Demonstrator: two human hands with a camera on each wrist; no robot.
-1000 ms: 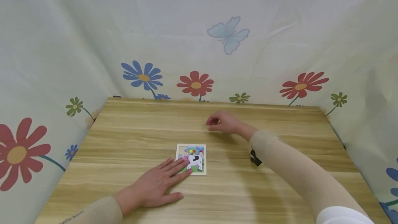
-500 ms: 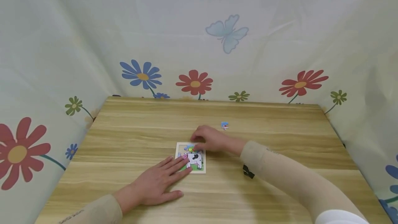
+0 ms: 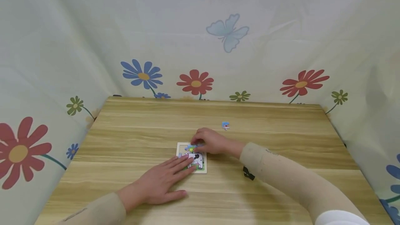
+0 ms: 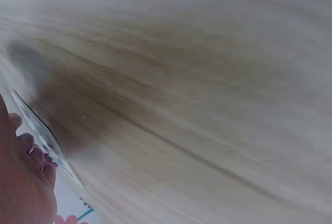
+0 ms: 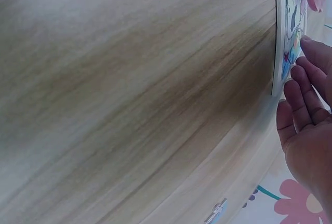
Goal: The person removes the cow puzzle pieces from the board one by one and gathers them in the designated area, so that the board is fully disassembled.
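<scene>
A small square jigsaw puzzle [image 3: 205, 166] with a pale frame and a cow picture lies on the table. My left hand [image 3: 164, 181] is spread flat, its fingertips resting on the puzzle's left part and covering some of it. At the top edge, my right hand [image 3: 212, 141] bends over the puzzle with thumb and fingers drawn together. It pinches a small bluish puzzle piece [image 3: 189, 147], mostly hidden by the fingers. In the right wrist view, the thumb and fingertips sit right at the puzzle's blue end [image 5: 286, 68]. Bare backing shows at the puzzle's upper left.
One loose blue puzzle piece [image 3: 225, 125] lies on the wooden table [image 3: 140, 121], behind the right hand. A black strap end [image 3: 248, 173] hangs under the right forearm. Flower-printed curtains [image 3: 262, 44] enclose the table's back and sides.
My right hand has come from the back of the table toward me and left, onto the puzzle's top edge, uncovering the loose piece. My left hand has slid slightly right on the puzzle.
</scene>
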